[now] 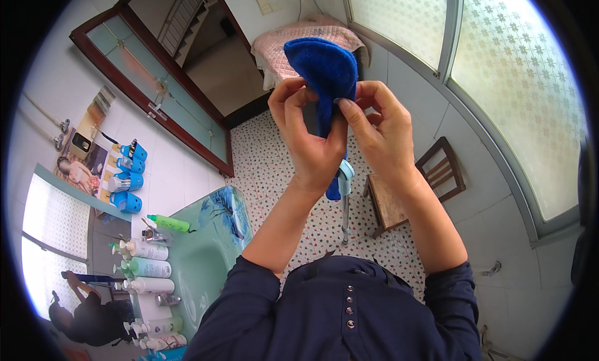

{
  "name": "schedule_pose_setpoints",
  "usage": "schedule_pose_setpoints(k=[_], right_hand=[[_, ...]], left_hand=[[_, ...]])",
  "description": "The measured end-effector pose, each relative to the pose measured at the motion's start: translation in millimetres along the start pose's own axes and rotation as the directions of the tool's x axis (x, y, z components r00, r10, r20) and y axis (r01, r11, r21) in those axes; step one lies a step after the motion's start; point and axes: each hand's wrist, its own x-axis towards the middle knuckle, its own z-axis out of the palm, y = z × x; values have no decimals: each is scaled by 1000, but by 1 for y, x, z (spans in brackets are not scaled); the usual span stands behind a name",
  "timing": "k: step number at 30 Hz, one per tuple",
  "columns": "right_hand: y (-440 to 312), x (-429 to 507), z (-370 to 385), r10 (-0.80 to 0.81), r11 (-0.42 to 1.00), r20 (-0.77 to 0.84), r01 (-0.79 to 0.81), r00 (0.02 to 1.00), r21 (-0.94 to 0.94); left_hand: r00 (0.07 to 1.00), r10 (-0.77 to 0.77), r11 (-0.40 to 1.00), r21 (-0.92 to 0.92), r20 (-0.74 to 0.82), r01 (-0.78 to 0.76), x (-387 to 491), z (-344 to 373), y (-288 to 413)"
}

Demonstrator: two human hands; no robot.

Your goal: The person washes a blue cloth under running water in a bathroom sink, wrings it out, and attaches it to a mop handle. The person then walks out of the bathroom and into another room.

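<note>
A blue fabric mop pad [323,64] is raised in front of me, its rounded end spread towards the top. My left hand [311,132] grips the pad from the left, fingers curled around its edge. On the other side, my right hand [383,125] pinches the pad's edge between thumb and fingers. Below the hands, a light-blue plastic collar [345,171] joins a metal mop pole [345,216] that runs down towards the floor. The pad's other end shows beside the collar. My hands hide the middle of the pad and most of the mop head.
To the left is a green washbasin [206,267] with several pump bottles [149,267] and a green bottle [171,222] along its edge. Blue cups [127,202] hang on the wall. A wooden chair [388,202] stands right; a pink quilted cover [276,52] lies beyond, near an open door [154,85].
</note>
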Motion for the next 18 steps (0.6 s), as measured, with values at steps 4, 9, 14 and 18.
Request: schedule_pose_setpoints(k=[4, 9, 14, 18], right_hand=[[-2, 5, -2, -89, 987, 10, 90, 996, -131], [-4, 5, -3, 15, 999, 17, -14, 1000, -32], [0, -5, 1, -39, 991, -99, 51, 994, 123], [6, -3, 6, -155, 988, -195, 154, 968, -25]], left_hand=[[974, -139, 985, -81, 179, 155, 8, -15, 4], [950, -287, 934, -182, 125, 306, 9, -14, 4], [949, -312, 945, -81, 51, 315, 15, -16, 3], [995, -93, 996, -6, 20, 93, 12, -9, 3]])
